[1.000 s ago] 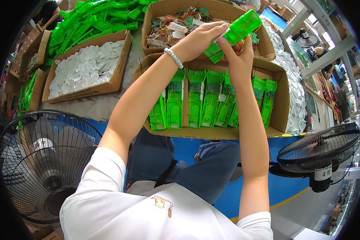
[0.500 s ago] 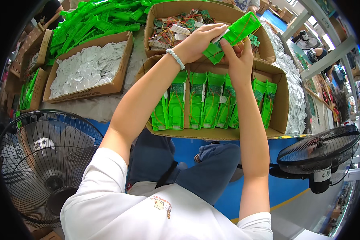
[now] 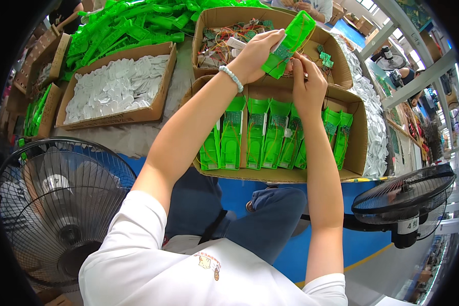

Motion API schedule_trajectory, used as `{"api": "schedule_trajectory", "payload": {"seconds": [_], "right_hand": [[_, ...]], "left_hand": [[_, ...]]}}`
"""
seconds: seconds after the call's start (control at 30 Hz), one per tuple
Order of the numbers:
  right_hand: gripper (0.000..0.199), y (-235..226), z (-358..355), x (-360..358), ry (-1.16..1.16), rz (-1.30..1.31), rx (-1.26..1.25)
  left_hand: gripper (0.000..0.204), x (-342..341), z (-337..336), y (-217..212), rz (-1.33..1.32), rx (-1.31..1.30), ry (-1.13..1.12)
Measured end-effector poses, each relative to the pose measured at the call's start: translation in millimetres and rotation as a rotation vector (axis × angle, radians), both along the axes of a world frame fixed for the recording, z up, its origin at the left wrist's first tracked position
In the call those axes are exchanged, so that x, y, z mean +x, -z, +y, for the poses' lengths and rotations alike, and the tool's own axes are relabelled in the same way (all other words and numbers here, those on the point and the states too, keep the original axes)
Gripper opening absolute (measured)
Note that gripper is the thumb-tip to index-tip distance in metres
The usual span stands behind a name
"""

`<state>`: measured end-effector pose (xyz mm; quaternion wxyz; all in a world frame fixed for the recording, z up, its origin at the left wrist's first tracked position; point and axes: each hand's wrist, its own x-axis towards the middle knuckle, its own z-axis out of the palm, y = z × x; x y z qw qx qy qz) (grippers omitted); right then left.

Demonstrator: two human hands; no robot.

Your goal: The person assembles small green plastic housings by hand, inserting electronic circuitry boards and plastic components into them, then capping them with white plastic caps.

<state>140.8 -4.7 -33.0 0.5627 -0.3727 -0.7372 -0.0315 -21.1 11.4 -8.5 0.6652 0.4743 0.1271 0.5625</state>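
Observation:
My left hand [image 3: 259,56] is wrapped round the left side of a bright green plastic housing [image 3: 297,31], held tilted above the cartons. Thin wires and a dark green board show inside the housing. My right hand [image 3: 311,87] is at the housing's lower right edge, thumb and fingers pinched together. Whatever lies between those fingertips is too small to make out. Below my hands, similar green housings [image 3: 257,133] with boards and red wires stand in a row in an open carton [image 3: 353,159]; my right forearm hides part of the row.
Behind, a second carton [image 3: 337,65] contains wired circuit boards and white parts. At left are a carton [image 3: 155,104] of white pieces and a heap of green housings [image 3: 122,43]. White pieces [image 3: 376,109] line the right. Fans [image 3: 66,204] [image 3: 400,196] flank me. Another person's hands [image 3: 297,5] show at the far side.
The held housing has turned to a steeper angle. My right hand has shifted from gripping the housing to a pinch at its lower right edge. The view has shifted slightly.

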Motion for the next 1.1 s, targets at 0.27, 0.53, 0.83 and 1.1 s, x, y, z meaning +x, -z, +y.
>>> {"api": "schedule_trajectory", "payload": {"seconds": [0.27, 0.53, 0.83, 1.1], "right_hand": [[0.020, -8.1, 5.8, 2.1, 0.119, -0.097, -0.179], [0.018, -11.6, 9.4, -1.0, 0.141, -0.258, -0.289], [0.020, -22.7, 18.8, 0.6, 0.008, -0.344, -0.352], [0.038, -28.8, 37.3, -2.7, 0.144, -0.568, -0.267]], "left_hand": [[0.040, -4.4, 7.7, 2.2, -0.173, -0.074, -0.074], [0.039, -10.1, 16.7, 8.1, -0.314, -0.174, -0.034], [0.035, -8.4, 16.1, 7.6, -0.368, -0.214, -0.079], [0.036, -9.9, 19.5, 9.4, -0.411, -0.213, -0.010]]}}
